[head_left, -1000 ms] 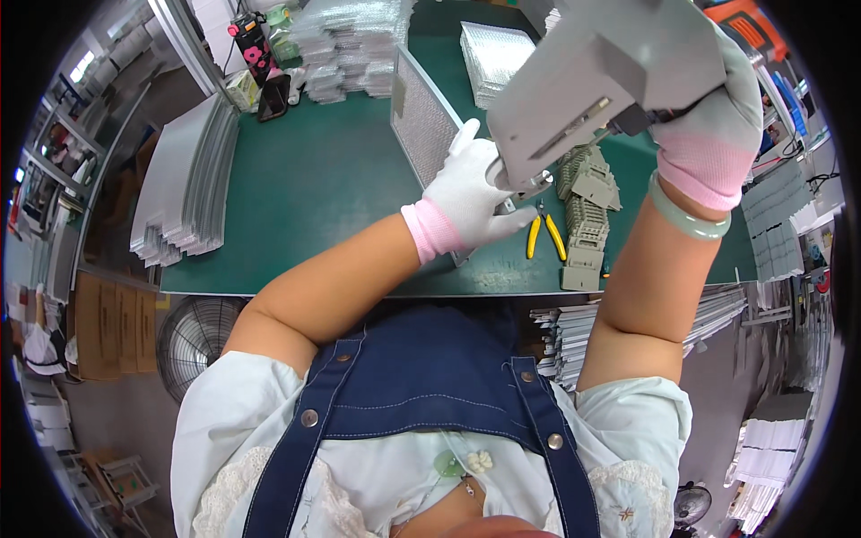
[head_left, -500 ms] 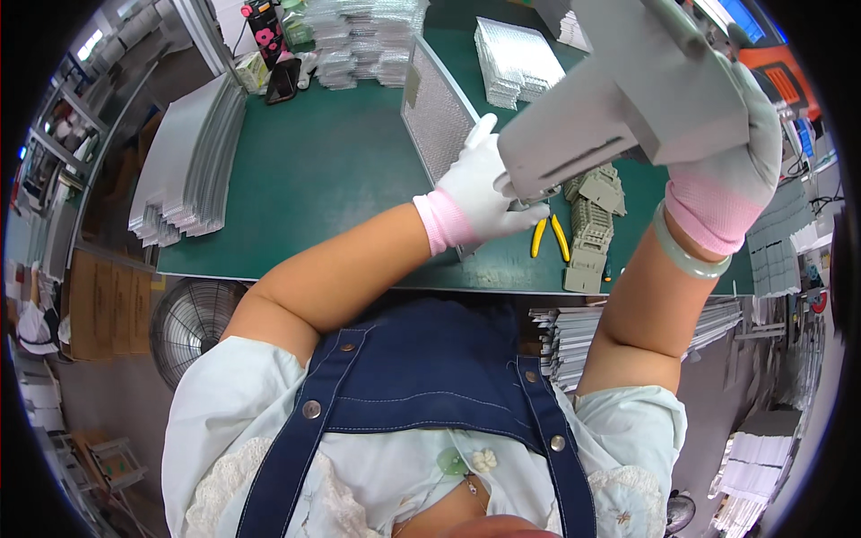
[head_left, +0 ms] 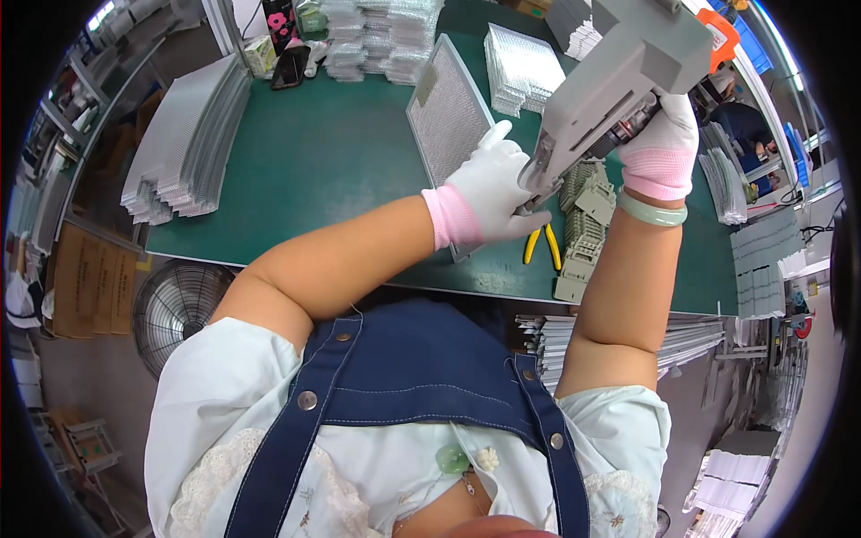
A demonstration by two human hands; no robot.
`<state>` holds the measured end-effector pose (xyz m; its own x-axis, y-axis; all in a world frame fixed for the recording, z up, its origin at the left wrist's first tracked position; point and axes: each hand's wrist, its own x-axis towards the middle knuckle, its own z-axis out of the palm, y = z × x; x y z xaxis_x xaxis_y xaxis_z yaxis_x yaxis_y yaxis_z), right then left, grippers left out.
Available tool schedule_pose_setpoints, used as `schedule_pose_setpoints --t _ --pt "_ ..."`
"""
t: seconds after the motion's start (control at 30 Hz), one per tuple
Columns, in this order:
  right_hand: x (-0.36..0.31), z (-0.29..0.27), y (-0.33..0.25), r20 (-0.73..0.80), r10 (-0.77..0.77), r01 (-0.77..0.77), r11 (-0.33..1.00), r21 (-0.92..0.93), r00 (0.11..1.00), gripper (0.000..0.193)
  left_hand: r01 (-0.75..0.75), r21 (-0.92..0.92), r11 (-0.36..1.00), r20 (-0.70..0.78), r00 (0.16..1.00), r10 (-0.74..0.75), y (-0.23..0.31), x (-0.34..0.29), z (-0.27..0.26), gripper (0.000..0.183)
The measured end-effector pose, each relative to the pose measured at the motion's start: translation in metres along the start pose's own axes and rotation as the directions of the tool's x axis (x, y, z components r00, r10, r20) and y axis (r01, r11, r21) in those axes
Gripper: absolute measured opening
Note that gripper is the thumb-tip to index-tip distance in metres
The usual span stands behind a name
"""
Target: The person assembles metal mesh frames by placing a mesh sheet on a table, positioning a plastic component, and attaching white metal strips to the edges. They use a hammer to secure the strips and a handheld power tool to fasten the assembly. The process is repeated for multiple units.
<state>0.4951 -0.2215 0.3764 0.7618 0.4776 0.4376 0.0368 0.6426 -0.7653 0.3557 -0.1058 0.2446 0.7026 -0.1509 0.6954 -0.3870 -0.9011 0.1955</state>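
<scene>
A rectangular framed mesh panel [head_left: 444, 108] stands tilted on its edge over the green table. My left hand [head_left: 491, 184], in a white glove with a pink cuff, grips the panel's near side; its fingers partly hide the edge. A bulky grey slotted tool [head_left: 619, 81] slants down from the upper right, its narrow tip against the panel edge at my left fingers. My right hand [head_left: 665, 139], gloved alike, is closed on the tool beneath its body; most of those fingers are hidden. Yellow-handled pliers [head_left: 543, 249] lie just below the tool's tip.
Grey-green plastic parts [head_left: 583, 233] are piled right of the pliers. Mesh panels [head_left: 193, 134] form a stack at the left. Bubble-wrapped packs [head_left: 386, 36] and another stack of mesh panels [head_left: 520, 67] stand at the back. A phone [head_left: 290, 67] lies far left; a floor fan [head_left: 184, 309] stands below.
The grey tool has turned and come lower, with its tip closer to the panel edge. My right hand has moved left with it. My left hand stays on the panel.
</scene>
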Motion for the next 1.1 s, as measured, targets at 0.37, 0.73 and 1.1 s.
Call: schedule_pose_setpoints --t 0.37,0.73,1.1 --pt "-0.016 0.007 0.001 -0.035 -0.097 0.097 0.995 -0.008 0.995 0.036 0.028 0.023 0.999 -0.002 1.000 -0.027 -0.002 0.002 0.012 0.039" --pt "-0.040 0.025 -0.024 -0.104 -0.302 0.272 0.933 -0.235 0.948 0.025 0.058 -0.001 0.998 0.220 0.974 -0.057 0.009 0.012 -0.018 0.042" --pt "-0.045 0.026 -0.050 -0.083 -0.329 0.267 0.870 -0.414 0.941 0.027 0.242 0.322 0.915 0.364 0.861 -0.356 -0.083 -0.091 -0.016 0.037"
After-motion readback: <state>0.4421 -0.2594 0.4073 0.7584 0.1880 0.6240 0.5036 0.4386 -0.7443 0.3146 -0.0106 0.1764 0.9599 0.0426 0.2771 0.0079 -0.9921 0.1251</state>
